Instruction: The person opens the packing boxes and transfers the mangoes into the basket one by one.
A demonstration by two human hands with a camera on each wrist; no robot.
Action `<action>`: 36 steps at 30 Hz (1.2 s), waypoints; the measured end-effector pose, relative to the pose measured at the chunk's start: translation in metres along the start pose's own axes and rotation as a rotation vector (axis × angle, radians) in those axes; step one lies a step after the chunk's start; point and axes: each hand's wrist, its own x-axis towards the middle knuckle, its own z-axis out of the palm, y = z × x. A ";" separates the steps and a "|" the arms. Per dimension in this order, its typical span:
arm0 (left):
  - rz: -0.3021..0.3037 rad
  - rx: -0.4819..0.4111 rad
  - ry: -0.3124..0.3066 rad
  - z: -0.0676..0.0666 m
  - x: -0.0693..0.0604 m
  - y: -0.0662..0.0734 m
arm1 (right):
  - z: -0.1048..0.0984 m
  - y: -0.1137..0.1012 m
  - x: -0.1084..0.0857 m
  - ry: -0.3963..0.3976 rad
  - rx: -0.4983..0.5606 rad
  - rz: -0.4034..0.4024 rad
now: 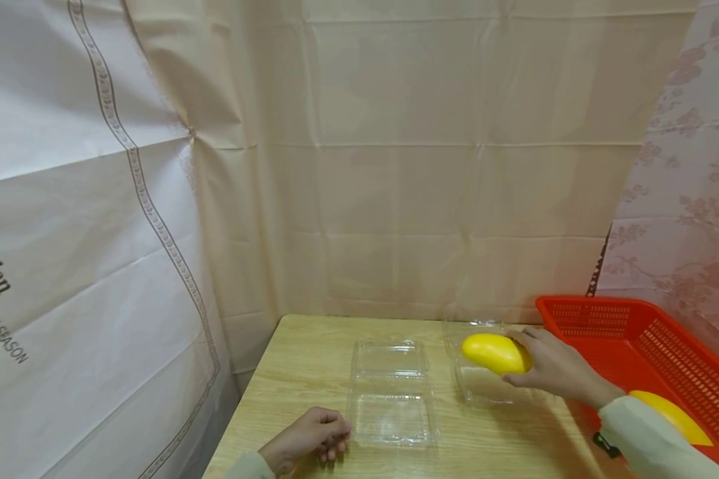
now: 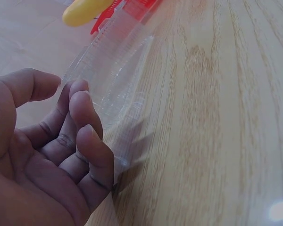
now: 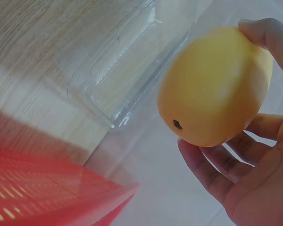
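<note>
My right hand (image 1: 551,366) holds a yellow mango (image 1: 496,353) above the open clear plastic clamshell box (image 1: 485,392) at the back right of the table. In the right wrist view, the thumb and fingers grip the mango (image 3: 212,89) from its sides, and a dark spot marks its end. Loosely curled, my left hand (image 1: 308,436) is by the left edge of another open clear clamshell box (image 1: 392,419). The left wrist view shows nothing held in the left hand (image 2: 52,146); whether its fingertips touch the box is unclear.
A red plastic basket (image 1: 623,349) stands at the right, partly hidden by my right sleeve. Inside it lies another yellow mango (image 1: 674,416). A small dark green item (image 1: 606,446) shows beneath the sleeve. Cloth (image 1: 395,166) hangs behind the wooden table (image 1: 299,359) and at both sides.
</note>
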 end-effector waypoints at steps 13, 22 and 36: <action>0.005 -0.005 -0.005 -0.001 0.000 -0.002 | -0.009 0.007 -0.004 0.016 0.004 0.004; 0.002 -0.002 -0.006 -0.002 0.001 -0.002 | -0.013 0.014 -0.007 -0.012 0.027 0.050; -0.001 -0.010 -0.007 -0.002 0.000 -0.002 | -0.023 0.026 -0.012 -0.039 0.016 0.105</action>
